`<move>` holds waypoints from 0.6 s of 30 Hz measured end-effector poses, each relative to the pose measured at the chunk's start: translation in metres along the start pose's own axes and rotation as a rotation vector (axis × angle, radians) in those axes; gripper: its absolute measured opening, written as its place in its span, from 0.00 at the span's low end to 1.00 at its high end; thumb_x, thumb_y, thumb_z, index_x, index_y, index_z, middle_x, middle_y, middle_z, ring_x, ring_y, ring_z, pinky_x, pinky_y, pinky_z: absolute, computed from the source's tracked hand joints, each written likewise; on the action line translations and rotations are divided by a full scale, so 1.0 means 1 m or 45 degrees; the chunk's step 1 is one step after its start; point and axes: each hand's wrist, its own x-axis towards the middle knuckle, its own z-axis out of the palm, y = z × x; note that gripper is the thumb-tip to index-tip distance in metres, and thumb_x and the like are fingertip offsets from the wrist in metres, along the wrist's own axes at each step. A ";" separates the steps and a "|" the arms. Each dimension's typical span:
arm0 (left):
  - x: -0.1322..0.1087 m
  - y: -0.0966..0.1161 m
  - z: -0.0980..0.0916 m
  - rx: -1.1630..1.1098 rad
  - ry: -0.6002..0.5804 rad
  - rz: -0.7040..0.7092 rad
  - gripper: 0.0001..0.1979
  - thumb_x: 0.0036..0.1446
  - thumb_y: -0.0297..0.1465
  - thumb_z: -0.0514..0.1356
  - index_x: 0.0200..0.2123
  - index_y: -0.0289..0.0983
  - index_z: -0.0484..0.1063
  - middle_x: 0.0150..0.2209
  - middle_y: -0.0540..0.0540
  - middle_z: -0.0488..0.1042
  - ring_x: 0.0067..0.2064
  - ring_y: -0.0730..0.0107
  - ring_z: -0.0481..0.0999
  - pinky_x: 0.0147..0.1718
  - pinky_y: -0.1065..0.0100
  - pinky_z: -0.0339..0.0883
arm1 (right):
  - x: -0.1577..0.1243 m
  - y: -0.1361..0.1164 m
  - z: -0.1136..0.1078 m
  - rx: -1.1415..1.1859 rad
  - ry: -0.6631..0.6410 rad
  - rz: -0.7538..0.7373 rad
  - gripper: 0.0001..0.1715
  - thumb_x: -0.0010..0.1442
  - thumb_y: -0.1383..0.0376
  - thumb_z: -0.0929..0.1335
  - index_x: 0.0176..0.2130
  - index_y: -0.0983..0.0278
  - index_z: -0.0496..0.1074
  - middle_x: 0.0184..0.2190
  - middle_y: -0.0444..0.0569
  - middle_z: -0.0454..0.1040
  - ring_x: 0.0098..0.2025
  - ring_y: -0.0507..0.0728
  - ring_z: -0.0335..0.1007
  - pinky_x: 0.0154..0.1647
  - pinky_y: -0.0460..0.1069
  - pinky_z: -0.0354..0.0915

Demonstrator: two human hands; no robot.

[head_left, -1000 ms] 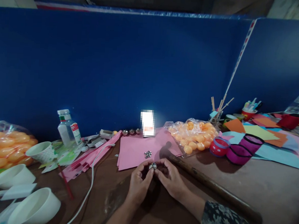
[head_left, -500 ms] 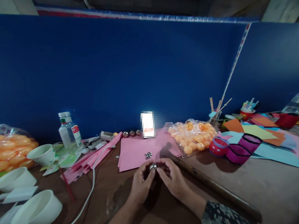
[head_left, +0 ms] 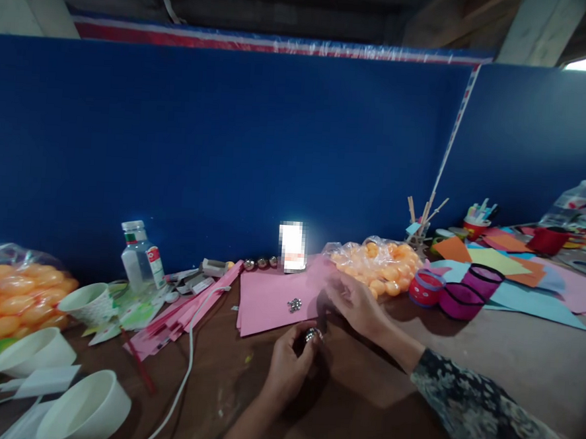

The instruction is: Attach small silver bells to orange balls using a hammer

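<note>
The hands were apart. The left hand was closed on a shiny, rounded metal piece, pinched at its fingertips above the desk. At two o'clock from that piece, the right hand had its fingers bent and blurred near the right edge of some flat pink sheets; whether it gripped anything could not be told.

On the sheets, at eleven o'clock, lay a small cluster of glossy metal beads. Beyond them, also near eleven, smooth mirror-like balls stood in a row beside a glaring, pixelated rectangle. Between one and two o'clock, crinkled clear plastic wrapped round orange balls; past it, towards half past two, stood purple cups with black rims.

At eight o'clock a smooth white bowl was tilted, and a thin white cable curved nearer in. A clear bottle stood towards half past nine.

The desk was dark brown and scuffed, backed by a flat blue partition, with a pale pillar rising behind at one o'clock.
</note>
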 end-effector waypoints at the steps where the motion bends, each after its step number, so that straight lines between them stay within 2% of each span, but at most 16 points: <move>1: -0.001 0.001 0.000 0.016 -0.011 -0.003 0.15 0.53 0.36 0.54 0.41 0.34 0.70 0.36 0.44 0.75 0.38 0.65 0.72 0.38 0.65 0.65 | 0.007 0.001 -0.001 -0.069 -0.024 -0.043 0.11 0.58 0.64 0.61 0.39 0.65 0.68 0.33 0.49 0.73 0.33 0.53 0.69 0.33 0.46 0.64; 4: -0.004 0.005 -0.001 0.079 -0.108 0.007 0.16 0.54 0.36 0.52 0.41 0.34 0.71 0.33 0.45 0.75 0.35 0.67 0.72 0.34 0.68 0.65 | 0.026 0.003 0.002 -0.344 -0.182 -0.128 0.11 0.59 0.65 0.60 0.37 0.65 0.69 0.33 0.48 0.73 0.33 0.52 0.68 0.33 0.45 0.60; 8: -0.005 0.010 -0.001 0.118 -0.182 0.045 0.15 0.53 0.35 0.54 0.41 0.34 0.72 0.36 0.45 0.75 0.38 0.66 0.72 0.38 0.68 0.64 | 0.042 0.005 0.018 -0.769 -0.471 -0.128 0.10 0.56 0.64 0.62 0.31 0.66 0.70 0.30 0.48 0.73 0.31 0.52 0.67 0.30 0.44 0.56; 14: -0.004 0.005 0.001 0.088 -0.170 0.043 0.16 0.53 0.35 0.54 0.43 0.35 0.71 0.40 0.43 0.75 0.42 0.64 0.72 0.43 0.67 0.63 | 0.051 0.001 0.038 -0.844 -0.601 -0.121 0.11 0.55 0.67 0.62 0.30 0.67 0.72 0.27 0.50 0.74 0.29 0.52 0.67 0.27 0.44 0.54; 18: -0.005 0.005 0.001 0.120 -0.196 0.048 0.17 0.54 0.35 0.52 0.43 0.33 0.71 0.36 0.44 0.75 0.38 0.66 0.72 0.38 0.68 0.64 | 0.054 -0.002 0.047 -0.843 -0.666 -0.128 0.09 0.53 0.68 0.63 0.33 0.66 0.73 0.31 0.51 0.75 0.33 0.54 0.68 0.28 0.44 0.54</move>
